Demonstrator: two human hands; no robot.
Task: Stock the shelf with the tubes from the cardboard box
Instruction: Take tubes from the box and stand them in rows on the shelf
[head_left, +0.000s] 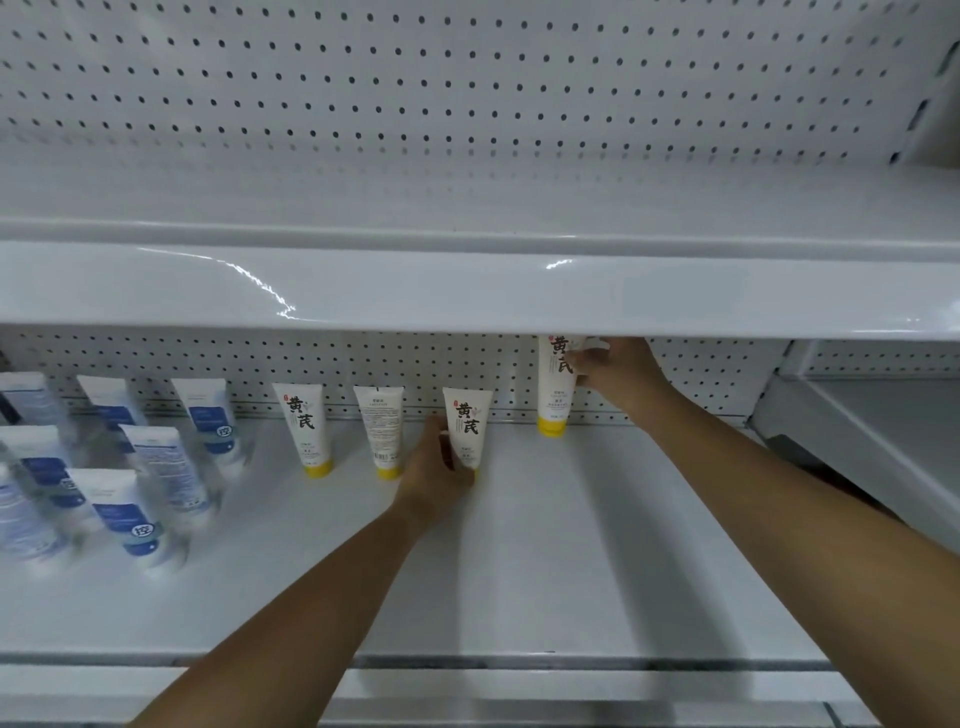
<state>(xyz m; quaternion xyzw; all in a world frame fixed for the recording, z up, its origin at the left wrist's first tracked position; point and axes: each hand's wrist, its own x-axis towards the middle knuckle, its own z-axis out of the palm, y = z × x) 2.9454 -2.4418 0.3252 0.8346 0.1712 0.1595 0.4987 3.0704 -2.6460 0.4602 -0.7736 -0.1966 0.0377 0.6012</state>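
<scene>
White yellow-capped plastic tube (469, 426) gripped in left hand (434, 475); right hand (618, 369) clasps second yellow-capped tube (555, 400) at back edge of white metal shelf (571, 561).

Four white yellow-capped tubes (306, 428) upright cap-down along shelf (519, 545) back; third tube (467, 421), fourth tube (556, 384) gripped.

黄芪 in black characters on yellow-capped white tubes (307, 428); 控 in white circle on blue-labelled tubes (210, 423); smaller print unreadable.
</scene>
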